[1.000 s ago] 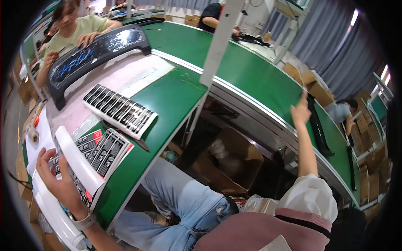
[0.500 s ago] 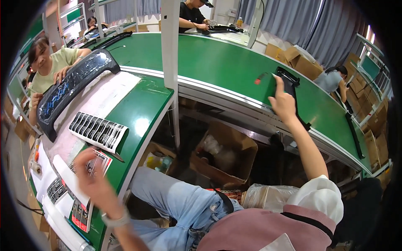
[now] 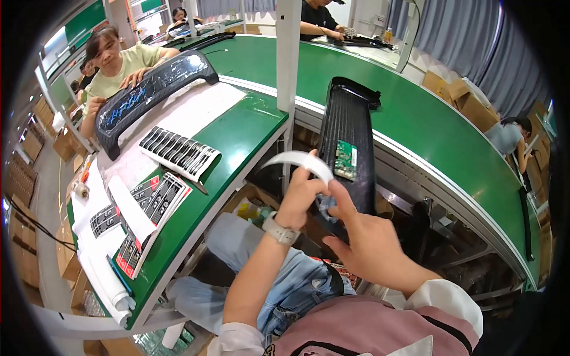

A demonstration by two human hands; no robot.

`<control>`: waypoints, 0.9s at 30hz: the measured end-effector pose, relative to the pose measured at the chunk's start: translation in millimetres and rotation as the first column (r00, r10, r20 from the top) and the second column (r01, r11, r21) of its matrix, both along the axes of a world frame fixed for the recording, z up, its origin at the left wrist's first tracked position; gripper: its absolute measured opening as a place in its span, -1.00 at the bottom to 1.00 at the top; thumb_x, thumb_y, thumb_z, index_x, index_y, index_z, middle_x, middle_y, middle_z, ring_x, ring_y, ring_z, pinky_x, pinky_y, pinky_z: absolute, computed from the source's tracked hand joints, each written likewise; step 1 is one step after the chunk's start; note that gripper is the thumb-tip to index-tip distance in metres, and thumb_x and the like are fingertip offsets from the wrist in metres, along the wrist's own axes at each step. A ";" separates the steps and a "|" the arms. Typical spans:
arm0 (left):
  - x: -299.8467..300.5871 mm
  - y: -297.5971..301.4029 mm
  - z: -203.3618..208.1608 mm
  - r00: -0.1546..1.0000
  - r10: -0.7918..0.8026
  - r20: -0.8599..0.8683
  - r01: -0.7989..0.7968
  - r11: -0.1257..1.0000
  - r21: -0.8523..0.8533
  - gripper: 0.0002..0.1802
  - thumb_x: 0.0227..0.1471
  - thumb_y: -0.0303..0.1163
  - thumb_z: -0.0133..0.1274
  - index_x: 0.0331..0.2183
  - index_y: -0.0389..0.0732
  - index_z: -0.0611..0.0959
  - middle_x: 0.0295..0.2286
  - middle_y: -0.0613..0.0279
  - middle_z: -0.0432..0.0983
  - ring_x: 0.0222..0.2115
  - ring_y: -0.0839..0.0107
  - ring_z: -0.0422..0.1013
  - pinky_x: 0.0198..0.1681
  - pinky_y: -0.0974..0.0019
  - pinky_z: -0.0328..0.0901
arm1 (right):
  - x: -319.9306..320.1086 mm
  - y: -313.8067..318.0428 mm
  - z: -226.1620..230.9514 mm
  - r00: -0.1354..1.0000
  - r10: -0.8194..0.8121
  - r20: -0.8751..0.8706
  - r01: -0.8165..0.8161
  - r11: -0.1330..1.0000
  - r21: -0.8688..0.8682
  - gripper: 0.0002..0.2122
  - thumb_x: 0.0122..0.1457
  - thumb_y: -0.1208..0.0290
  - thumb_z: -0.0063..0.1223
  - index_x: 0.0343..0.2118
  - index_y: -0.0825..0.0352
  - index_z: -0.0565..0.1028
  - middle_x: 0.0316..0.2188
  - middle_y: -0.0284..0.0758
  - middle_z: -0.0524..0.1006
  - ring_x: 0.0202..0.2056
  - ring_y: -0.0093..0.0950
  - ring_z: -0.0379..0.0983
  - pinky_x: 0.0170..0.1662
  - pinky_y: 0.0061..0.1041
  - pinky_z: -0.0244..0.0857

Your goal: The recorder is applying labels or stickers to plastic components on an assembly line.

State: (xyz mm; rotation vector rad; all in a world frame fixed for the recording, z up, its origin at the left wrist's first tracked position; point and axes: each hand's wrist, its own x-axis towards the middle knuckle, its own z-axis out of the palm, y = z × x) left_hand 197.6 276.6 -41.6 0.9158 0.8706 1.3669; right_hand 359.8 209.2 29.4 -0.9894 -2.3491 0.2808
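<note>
A long ribbed black plastic panel (image 3: pixel 347 121) extends from the near edge of the green conveyor down toward my lap, its lower end hidden behind my hands. A green circuit board (image 3: pixel 345 159) sits on its face. My left hand (image 3: pixel 300 199) has its fingers closed on a thin, curved white strip (image 3: pixel 297 158) in front of the panel. My right hand (image 3: pixel 371 240) is over the panel's lower part, thumb and index finger apart. Its index fingertip is close to the strip's right end; whether they touch I cannot tell.
On the green side table (image 3: pixel 252 127) lie sheets of black-and-white labels (image 3: pixel 178 153), red-edged label sheets (image 3: pixel 160 204) and white paper. Across it, a co-worker (image 3: pixel 122 71) holds a film-covered black panel (image 3: pixel 157 89). A white post (image 3: pixel 287 53) stands between table and conveyor (image 3: pixel 415 124).
The black panel has come off the conveyor toward me, turning its board side into view. My left hand has left the labels and now holds the white strip beside my right hand.
</note>
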 end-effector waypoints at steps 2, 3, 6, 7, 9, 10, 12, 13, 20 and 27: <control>-14.5 -22.1 1.8 0.997 0.055 -0.058 -0.049 0.993 0.111 -0.06 -0.30 -0.64 0.01 0.25 -0.31 0.24 -0.21 0.28 0.45 -0.27 0.52 0.35 -0.15 0.46 0.27 | 12.3 5.3 20.6 0.996 0.094 0.006 -0.094 0.994 0.046 -0.20 -0.22 0.55 0.33 0.22 0.24 0.28 -0.20 -0.19 0.55 -0.31 -0.23 0.53 -0.31 -0.32 0.42; -28.7 -33.7 0.6 0.977 0.060 -0.206 -0.023 0.984 0.179 -0.02 -0.34 -0.66 -0.02 0.25 -0.33 0.21 -0.08 0.27 0.41 -0.14 0.51 0.33 -0.05 0.48 0.24 | 16.2 13.3 28.4 0.997 0.070 -0.028 -0.066 0.988 0.138 -0.21 -0.25 0.57 0.33 0.19 0.18 0.32 -0.11 -0.19 0.53 -0.20 -0.19 0.51 -0.16 -0.31 0.42; -72.3 -83.6 19.9 0.928 0.002 -0.372 0.109 0.954 0.278 0.01 -0.40 -0.62 -0.02 0.25 -0.32 0.23 0.04 0.16 0.36 -0.02 0.48 0.30 0.12 0.45 0.12 | 14.1 46.3 40.2 1.000 -0.023 -0.014 0.027 0.876 0.482 -0.21 -0.30 0.58 0.35 0.15 0.13 0.37 -0.02 -0.22 0.49 0.01 -0.22 0.43 0.08 -0.20 0.26; -83.9 -105.5 29.7 0.913 -0.027 -0.407 0.143 0.956 0.257 0.01 -0.42 -0.61 -0.02 0.24 -0.32 0.24 0.05 0.13 0.38 -0.02 0.44 0.33 0.13 0.44 0.11 | 10.4 53.3 47.2 0.996 -0.030 0.082 -0.024 0.812 0.584 -0.27 -0.24 0.54 0.31 0.14 0.07 0.39 -0.01 -0.26 0.49 0.04 -0.25 0.42 0.12 -0.16 0.21; -101.3 -145.4 41.4 0.755 0.094 -0.649 0.160 0.934 0.320 -0.01 -0.43 -0.57 -0.02 0.22 -0.32 0.27 0.00 0.03 0.45 -0.03 0.18 0.41 0.12 0.39 0.15 | -0.6 67.3 44.4 0.973 0.016 0.229 -0.173 0.710 0.683 -0.40 -0.10 0.48 0.20 0.11 -0.03 0.42 -0.01 -0.33 0.49 0.09 -0.30 0.39 0.18 -0.11 0.12; -105.3 -167.4 61.5 0.662 -0.009 -0.750 0.191 0.969 0.157 -0.02 -0.44 -0.56 -0.02 0.21 -0.30 0.30 -0.05 -0.04 0.47 -0.06 -0.01 0.40 0.08 0.34 0.21 | -6.3 70.8 42.8 0.956 0.066 0.287 -0.254 0.678 0.690 -0.46 -0.03 0.45 0.12 0.09 -0.08 0.44 -0.01 -0.37 0.50 0.11 -0.32 0.39 0.20 -0.10 0.09; -120.7 -205.0 66.4 0.537 -0.020 -0.843 0.236 0.964 0.127 -0.03 -0.47 -0.57 -0.02 0.18 -0.28 0.35 -0.06 -0.07 0.47 -0.13 -0.05 0.41 -0.01 0.27 0.28 | -20.8 75.6 34.1 0.844 0.395 0.363 -0.536 0.634 0.558 -0.51 -0.06 0.38 0.10 0.03 -0.05 0.50 -0.15 -0.28 0.54 -0.14 -0.27 0.54 -0.02 -0.20 0.35; -129.9 -223.9 60.4 0.537 0.105 -0.837 0.214 0.943 0.255 -0.05 -0.49 -0.58 -0.02 0.15 -0.25 0.41 -0.05 -0.05 0.48 -0.21 -0.01 0.43 -0.10 0.22 0.30 | -27.1 70.2 22.5 0.814 0.505 0.288 -0.572 0.605 0.555 -0.51 -0.08 0.38 0.14 0.03 -0.03 0.50 -0.21 -0.23 0.54 -0.23 -0.26 0.55 -0.16 -0.26 0.40; -124.4 -304.9 6.4 0.080 0.343 -0.936 -0.349 0.889 0.295 -0.35 -0.22 -0.25 0.30 -0.02 -0.19 0.58 -0.21 0.11 0.55 -0.25 0.06 0.44 -0.16 0.17 0.29 | -105.0 57.5 -106.6 0.611 0.791 -0.038 -0.615 0.504 0.607 -0.63 -0.03 0.56 0.19 -0.09 0.24 0.49 -0.37 -0.15 0.54 -0.39 -0.19 0.55 -0.36 -0.31 0.47; -90.4 -333.6 -71.3 0.066 0.510 -0.858 -0.798 0.543 0.261 -0.76 0.01 -0.35 0.14 -0.25 -0.26 0.61 -0.40 0.10 0.56 -0.35 0.13 0.47 -0.25 0.18 0.32 | -121.6 6.7 -98.7 0.584 0.800 -0.135 -0.811 0.574 -0.110 -0.45 -0.22 0.57 0.30 -0.03 0.37 0.47 0.03 -0.09 0.39 -0.08 -0.25 0.46 -0.17 -0.41 0.39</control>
